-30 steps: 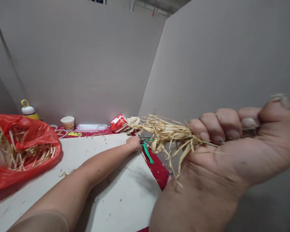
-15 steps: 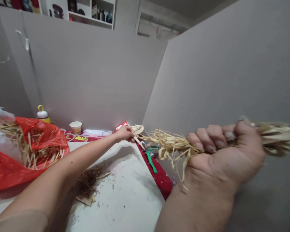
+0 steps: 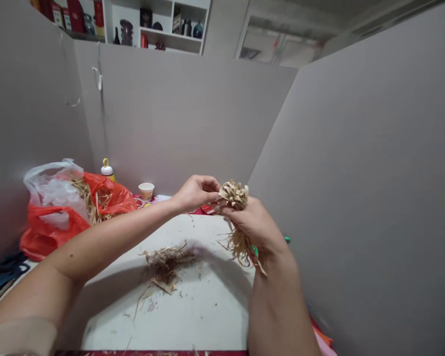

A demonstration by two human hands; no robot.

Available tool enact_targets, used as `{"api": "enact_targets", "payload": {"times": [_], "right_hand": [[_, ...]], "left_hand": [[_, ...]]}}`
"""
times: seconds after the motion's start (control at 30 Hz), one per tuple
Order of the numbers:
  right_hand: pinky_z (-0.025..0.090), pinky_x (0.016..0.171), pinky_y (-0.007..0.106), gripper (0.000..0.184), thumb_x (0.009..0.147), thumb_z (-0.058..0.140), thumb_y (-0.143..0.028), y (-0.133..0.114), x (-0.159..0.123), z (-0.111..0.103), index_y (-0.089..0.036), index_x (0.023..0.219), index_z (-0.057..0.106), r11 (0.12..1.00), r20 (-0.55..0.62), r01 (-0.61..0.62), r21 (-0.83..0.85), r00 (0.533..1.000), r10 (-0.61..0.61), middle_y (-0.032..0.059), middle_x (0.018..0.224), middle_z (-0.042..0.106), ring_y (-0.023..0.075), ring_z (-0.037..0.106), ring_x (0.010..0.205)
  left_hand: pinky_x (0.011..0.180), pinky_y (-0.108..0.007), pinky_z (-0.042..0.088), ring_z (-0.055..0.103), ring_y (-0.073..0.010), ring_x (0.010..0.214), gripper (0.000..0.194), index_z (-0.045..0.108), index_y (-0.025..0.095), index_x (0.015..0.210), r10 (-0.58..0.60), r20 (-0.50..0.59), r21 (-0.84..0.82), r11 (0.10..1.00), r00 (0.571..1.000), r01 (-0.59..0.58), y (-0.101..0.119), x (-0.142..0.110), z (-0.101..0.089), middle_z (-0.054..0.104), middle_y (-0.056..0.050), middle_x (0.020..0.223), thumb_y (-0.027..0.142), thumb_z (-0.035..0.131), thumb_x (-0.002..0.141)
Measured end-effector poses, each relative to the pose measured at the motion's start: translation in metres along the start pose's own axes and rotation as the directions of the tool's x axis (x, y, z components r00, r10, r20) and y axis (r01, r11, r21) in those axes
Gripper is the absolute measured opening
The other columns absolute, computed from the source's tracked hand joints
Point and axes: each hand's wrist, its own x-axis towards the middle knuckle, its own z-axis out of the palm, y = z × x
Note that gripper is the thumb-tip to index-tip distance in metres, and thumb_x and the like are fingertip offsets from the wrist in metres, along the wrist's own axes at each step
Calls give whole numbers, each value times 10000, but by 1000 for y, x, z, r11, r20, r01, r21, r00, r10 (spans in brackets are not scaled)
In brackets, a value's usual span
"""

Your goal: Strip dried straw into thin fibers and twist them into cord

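Note:
My right hand [image 3: 254, 222] is wrapped round a bundle of dried husk strips [image 3: 241, 247]. Its top spreads into a flower-like head of curled, pale petals [image 3: 234, 194], and frayed ends hang below the fist. My left hand [image 3: 198, 192] is at the left side of that head, thumb and fingers pinched on a husk strip at its edge. The strip is mostly hidden by the fingers. Under both hands, on the white board [image 3: 215, 316], lies a heap of brown husk scraps [image 3: 166, 264].
A red plastic bag [image 3: 55, 232] with dried strips stands at the left. Behind it are a yellow-and-white bottle [image 3: 107, 170] and a paper cup [image 3: 146, 191]. Grey partitions [image 3: 181, 118] rise at the back and right. A green-handled tool [image 3: 255, 250] is partly hidden behind my right wrist.
My right hand has come from the far right to the centre, turning the bundle upright with its flower-like head up. My left hand now meets it there. The view has shifted left.

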Motion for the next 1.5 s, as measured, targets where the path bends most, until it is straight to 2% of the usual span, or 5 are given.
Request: {"api": "enact_targets", "payload": {"times": [0.27, 0.73, 0.87, 1.03, 1.5], "right_hand": [[417, 664, 297, 210, 713, 646, -376, -4, -1, 16, -167, 727, 630, 980, 125, 113, -165, 988, -93, 25, 752, 619, 188, 541, 733], [404, 625, 265, 132, 801, 531, -288, 5, 5, 21, -176, 734, 553, 969, 125, 176, -174, 980, -156, 12, 722, 569, 153, 514, 699], [382, 496, 237, 205, 789, 570, -364, 7, 4, 11, -189, 706, 503, 1000, -41, -4, -5, 999, 3, -10, 584, 527, 119, 489, 527], [330, 391, 208, 304, 689, 710, -418, 3, 3, 5, -203, 772, 512, 971, -199, -23, 239, 977, 73, -84, 486, 391, 70, 354, 392], [268, 342, 181, 397, 599, 777, -455, 1, 7, -7, -168, 749, 546, 940, -370, 38, 340, 924, 97, -100, 462, 338, 48, 298, 381]], "left_hand": [[614, -205, 446, 538, -55, 551, 247, 598, 105, 641, -21, -23, 48, 999, 1000, 22, 13, -25, -1, 576, 56, 568, -98, 462, 602], [592, -199, 468, 578, -68, 623, 123, 637, 116, 865, -123, -109, 85, 987, 986, 133, -4, -30, -30, 652, -9, 738, 150, 632, 747], [577, -178, 442, 565, -67, 602, 121, 665, 127, 873, -276, -308, 554, 725, 910, 408, -56, -34, -79, 660, -8, 726, 163, 584, 791], [503, -202, 393, 515, -101, 494, 29, 679, 92, 683, -357, -437, 651, 509, 826, 564, -118, -35, -133, 559, 10, 487, 119, 680, 671], [667, -243, 464, 643, -185, 767, 183, 711, 149, 875, -365, -431, 790, 289, 825, 540, -159, -8, -135, 707, -63, 827, 224, 642, 722]]}}
